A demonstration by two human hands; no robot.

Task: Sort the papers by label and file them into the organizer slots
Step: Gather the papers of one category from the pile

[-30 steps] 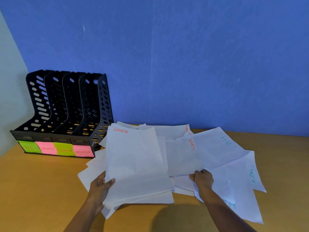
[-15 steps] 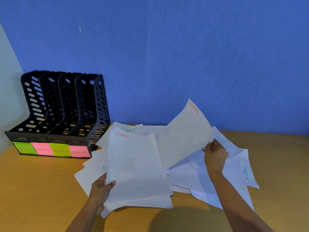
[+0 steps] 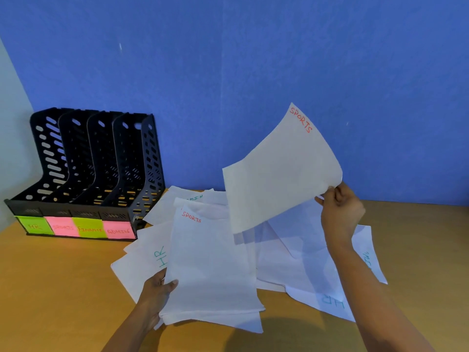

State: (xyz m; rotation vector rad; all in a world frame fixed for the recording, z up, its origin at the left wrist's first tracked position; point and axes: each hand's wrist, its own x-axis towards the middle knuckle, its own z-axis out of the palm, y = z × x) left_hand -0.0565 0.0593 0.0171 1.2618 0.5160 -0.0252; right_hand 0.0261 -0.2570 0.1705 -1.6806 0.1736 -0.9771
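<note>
My right hand (image 3: 341, 207) pinches the lower corner of a white sheet marked SPORTS (image 3: 279, 171) and holds it up in the air above the pile. My left hand (image 3: 157, 298) grips the left edge of a small stack topped by another SPORTS sheet (image 3: 210, 260), thumb on top. Loose sheets lie beneath, among them an HR sheet (image 3: 149, 257) at the left and another HR sheet (image 3: 330, 298) at the right. The black organizer (image 3: 88, 168) stands at the left with slot labels HR, SPORTS, FINANCE, ADMIN (image 3: 76, 228); no paper shows in its slots.
The wooden table (image 3: 50, 288) runs under everything. A blue wall (image 3: 253, 72) rises right behind the organizer and papers. A sheet marked ADMIN (image 3: 369, 257) lies at the pile's right edge, partly under my right forearm.
My right hand has lifted the SPORTS sheet off the pile, higher and to the right. My left hand keeps its hold on the stack.
</note>
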